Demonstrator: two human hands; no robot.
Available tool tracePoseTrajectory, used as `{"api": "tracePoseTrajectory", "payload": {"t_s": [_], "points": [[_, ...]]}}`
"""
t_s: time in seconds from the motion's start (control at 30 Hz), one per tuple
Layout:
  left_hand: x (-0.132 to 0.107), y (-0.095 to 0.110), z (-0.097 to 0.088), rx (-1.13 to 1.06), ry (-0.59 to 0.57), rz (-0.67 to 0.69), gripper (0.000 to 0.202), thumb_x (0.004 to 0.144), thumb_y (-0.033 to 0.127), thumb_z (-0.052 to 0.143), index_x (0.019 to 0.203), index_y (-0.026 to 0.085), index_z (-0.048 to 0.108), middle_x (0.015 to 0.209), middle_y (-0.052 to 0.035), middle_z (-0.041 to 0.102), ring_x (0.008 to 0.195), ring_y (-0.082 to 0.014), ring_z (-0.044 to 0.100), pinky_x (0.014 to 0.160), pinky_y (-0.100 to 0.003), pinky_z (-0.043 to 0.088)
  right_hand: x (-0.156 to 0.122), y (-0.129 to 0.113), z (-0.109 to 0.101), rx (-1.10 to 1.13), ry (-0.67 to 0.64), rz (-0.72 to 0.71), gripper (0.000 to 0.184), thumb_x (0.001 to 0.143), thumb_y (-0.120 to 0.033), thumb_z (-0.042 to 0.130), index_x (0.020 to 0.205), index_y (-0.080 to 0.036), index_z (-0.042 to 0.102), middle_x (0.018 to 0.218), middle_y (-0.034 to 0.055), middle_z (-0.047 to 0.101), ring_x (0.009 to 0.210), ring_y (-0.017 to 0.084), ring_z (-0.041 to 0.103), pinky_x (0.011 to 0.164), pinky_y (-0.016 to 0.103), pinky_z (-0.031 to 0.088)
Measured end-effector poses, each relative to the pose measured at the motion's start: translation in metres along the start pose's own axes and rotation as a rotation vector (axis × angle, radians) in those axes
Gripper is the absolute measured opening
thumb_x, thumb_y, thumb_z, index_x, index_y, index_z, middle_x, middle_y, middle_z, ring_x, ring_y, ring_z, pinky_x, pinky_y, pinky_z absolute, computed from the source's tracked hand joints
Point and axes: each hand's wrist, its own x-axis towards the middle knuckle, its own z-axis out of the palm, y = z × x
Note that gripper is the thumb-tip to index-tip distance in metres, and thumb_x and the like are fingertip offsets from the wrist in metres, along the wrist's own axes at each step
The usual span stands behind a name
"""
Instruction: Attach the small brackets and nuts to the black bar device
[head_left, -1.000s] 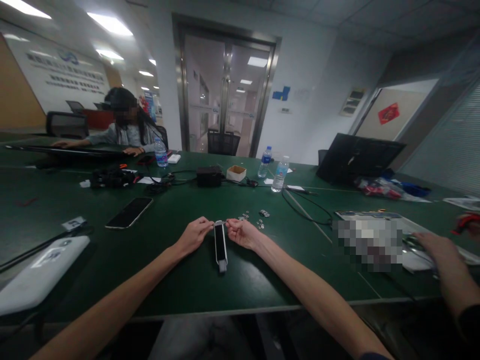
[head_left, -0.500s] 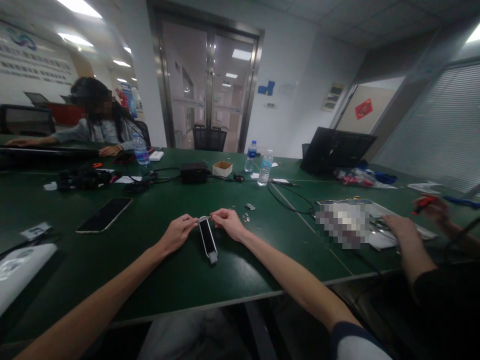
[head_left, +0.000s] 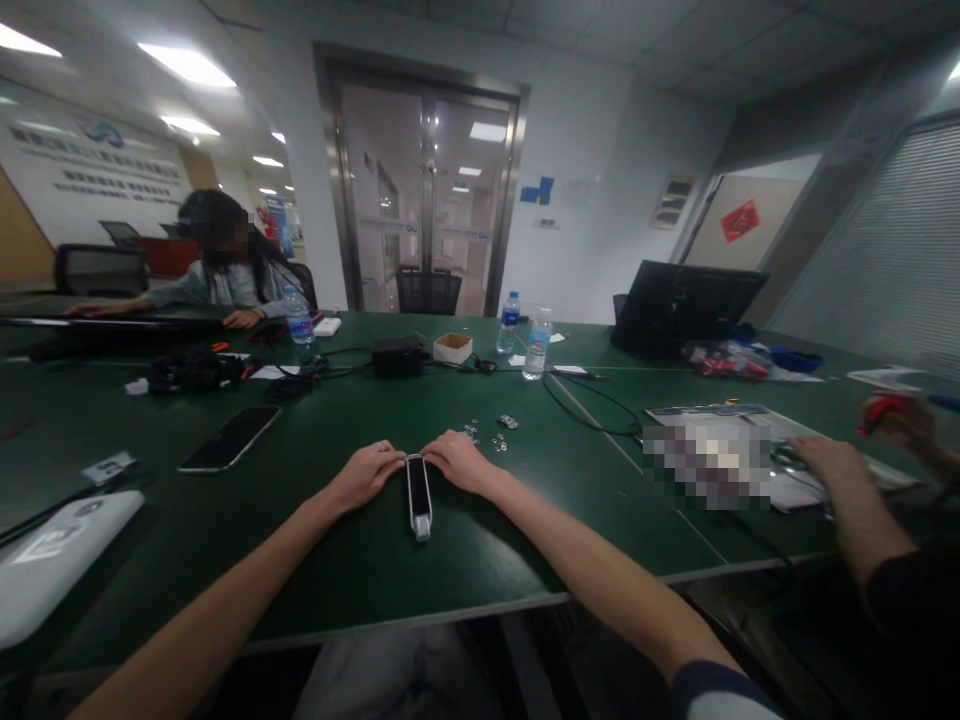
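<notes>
A slim device with a long black face, a pale silver rim and a grey block at its near end lies lengthwise in front of me. My left hand pinches its far end from the left, thumb and fingers pressed together. From the right, my right hand closes its fingertips on the same far end. What exactly lies between the fingertips is too small to make out. Several small metal pieces are scattered just beyond my right hand, with a larger metal part beside them.
A phone and a white case lie to the left. Bottles, a small box and a black adapter with cables stand farther back. At right, a co-worker's hands work over a white board. Another person sits at back left.
The view has shifted, so the scene sits lower and farther right. The device now points more nearly straight toward me. Both hands stay at its far end; the right fingers look lower and flatter.
</notes>
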Motion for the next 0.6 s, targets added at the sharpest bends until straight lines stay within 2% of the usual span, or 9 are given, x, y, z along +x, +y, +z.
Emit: {"api": "tracePoseTrajectory", "payload": {"t_s": [0.1, 0.2, 0.33, 0.43, 0.6], "points": [[0.000, 0.004, -0.003, -0.007, -0.028, -0.004, 0.033, 0.093, 0.030, 0.040, 0.103, 0.015, 0.068, 0.088, -0.0070, 0.062, 0.081, -0.0171, 0.060, 0.074, -0.027, 0.049, -0.003, 0.007, -0.026, -0.189, 0.005, -0.052, 0.028, 0.096, -0.029, 0.044, 0.109, -0.016, 0.065, 0.102, 0.0102, 0.066, 0.096, 0.018, 0.055, 0.084, 0.029, 0.040], [-0.001, 0.010, -0.007, -0.022, -0.047, -0.034, 0.033, 0.093, 0.031, 0.041, 0.104, 0.017, 0.068, 0.092, -0.0067, 0.063, 0.084, -0.0172, 0.060, 0.076, -0.027, 0.049, -0.012, 0.020, -0.057, -0.331, 0.046, 0.102, 0.029, 0.097, -0.027, 0.040, 0.110, -0.016, 0.064, 0.104, 0.0102, 0.065, 0.098, 0.019, 0.054, 0.086, 0.030, 0.038], [-0.001, 0.017, -0.011, -0.043, -0.064, -0.090, 0.033, 0.091, 0.034, 0.043, 0.104, 0.016, 0.068, 0.097, -0.0072, 0.063, 0.085, -0.0183, 0.060, 0.077, -0.029, 0.049, -0.029, 0.044, -0.085, -0.401, -0.056, 0.368, 0.028, 0.095, -0.025, 0.041, 0.105, -0.017, 0.066, 0.103, 0.0108, 0.065, 0.101, 0.020, 0.056, 0.086, 0.027, 0.038], [-0.001, 0.018, -0.013, -0.033, -0.065, -0.123, 0.033, 0.090, 0.036, 0.044, 0.105, 0.016, 0.067, 0.095, -0.0072, 0.062, 0.082, -0.0185, 0.059, 0.075, -0.029, 0.049, -0.037, 0.056, -0.088, -0.396, -0.178, 0.518, 0.028, 0.092, -0.023, 0.043, 0.108, -0.018, 0.065, 0.108, 0.0112, 0.065, 0.103, 0.021, 0.057, 0.083, 0.026, 0.040], [-0.003, 0.017, -0.018, -0.011, -0.081, -0.137, 0.034, 0.089, 0.038, 0.044, 0.105, 0.018, 0.067, 0.091, -0.0058, 0.062, 0.075, -0.0173, 0.057, 0.070, -0.028, 0.048, -0.034, 0.059, -0.075, -0.358, -0.313, 0.595, 0.022, 0.086, -0.028, 0.056, 0.105, -0.021, 0.067, 0.106, 0.0100, 0.066, 0.097, 0.022, 0.062, 0.076, 0.025, 0.045]]}}
